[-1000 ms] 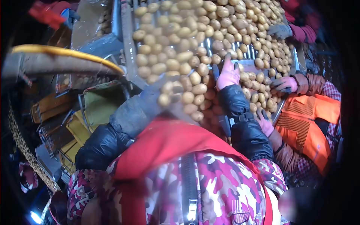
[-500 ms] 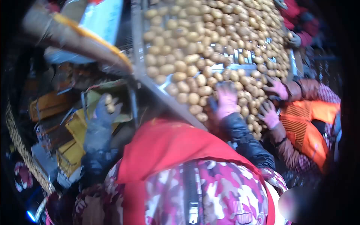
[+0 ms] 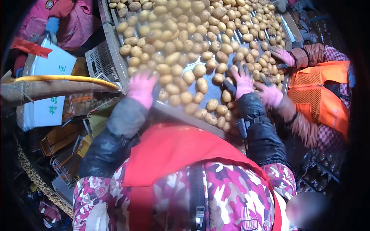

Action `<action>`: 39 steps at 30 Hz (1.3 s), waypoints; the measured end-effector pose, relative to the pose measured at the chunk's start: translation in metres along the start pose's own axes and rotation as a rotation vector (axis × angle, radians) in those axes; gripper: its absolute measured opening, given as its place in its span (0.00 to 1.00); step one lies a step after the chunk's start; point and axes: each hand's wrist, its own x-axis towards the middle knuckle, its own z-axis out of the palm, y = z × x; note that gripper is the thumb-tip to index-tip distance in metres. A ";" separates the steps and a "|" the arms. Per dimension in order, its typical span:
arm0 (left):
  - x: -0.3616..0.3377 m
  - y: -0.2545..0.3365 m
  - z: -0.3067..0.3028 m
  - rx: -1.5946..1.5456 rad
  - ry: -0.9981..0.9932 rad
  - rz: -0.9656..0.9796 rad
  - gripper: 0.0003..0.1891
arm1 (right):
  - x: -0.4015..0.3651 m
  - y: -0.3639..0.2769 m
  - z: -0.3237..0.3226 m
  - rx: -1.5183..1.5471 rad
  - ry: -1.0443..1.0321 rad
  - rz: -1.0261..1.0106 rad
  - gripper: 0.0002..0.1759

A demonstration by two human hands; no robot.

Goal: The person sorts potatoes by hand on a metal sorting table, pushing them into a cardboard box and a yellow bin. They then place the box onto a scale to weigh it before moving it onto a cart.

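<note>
My left hand (image 3: 142, 89), in a pink glove with dark fingertips, lies over the near left rim of a sorting table (image 3: 169, 109). Its fingers are blurred but look stretched toward the potatoes (image 3: 174, 71), and nothing shows in it. My right hand (image 3: 243, 81), gloved alike, rests among potatoes near the table's right side with its fingers spread. Between my hands, loose potatoes lie on a bare metal patch (image 3: 214, 90). A co-worker's pink-gloved hand (image 3: 271, 95) is close beside my right hand, and their other hand (image 3: 282, 56) reaches in farther back.
The co-worker wears an orange vest (image 3: 318, 102) at the right. On the left are a thick pole (image 3: 58, 91) with a yellow strip, a white box (image 3: 48, 84) with green writing, a plastic crate (image 3: 101, 61) and yellow-brown containers (image 3: 63, 134). Another person in pink (image 3: 73, 23) stands at upper left.
My left hand has moved from the containers at the left, where it held potatoes, up to the table rim; those potatoes no longer show in it. The view has shifted leftward.
</note>
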 end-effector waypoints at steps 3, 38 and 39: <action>0.019 0.001 0.025 0.153 -0.156 -0.013 0.20 | 0.013 -0.012 0.019 0.064 0.067 0.155 0.36; 0.121 -0.050 0.080 0.032 0.133 -0.657 0.44 | -0.052 -0.032 0.024 -0.040 -0.003 0.347 0.44; 0.126 -0.044 0.074 -0.019 0.125 -0.678 0.44 | -0.069 -0.040 0.033 0.040 -0.028 0.397 0.45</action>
